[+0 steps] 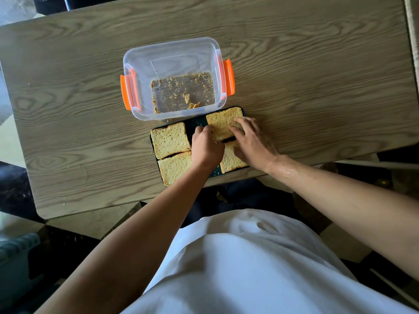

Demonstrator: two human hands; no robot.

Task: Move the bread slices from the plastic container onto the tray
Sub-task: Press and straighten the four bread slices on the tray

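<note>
The clear plastic container [172,57] with orange clips stands on the table and holds only crumbs. Just in front of it lies the dark tray [196,126]. Two bread slices lie flat on the tray's left side, a far one [170,139] and a near one [174,167]. Another slice [231,160] lies at the near right, partly under my arms. A slice at the far right [223,122] is tilted, its near edge raised. My left hand [207,147] pinches its left edge, and my right hand [254,142] rests its fingers on its right side.
The wooden table [317,87] stretches wide around the container and tray, and the tray's near end overhangs its front edge. Crumbs lie scattered near the tray. Dark floor and a pale object show at the lower left.
</note>
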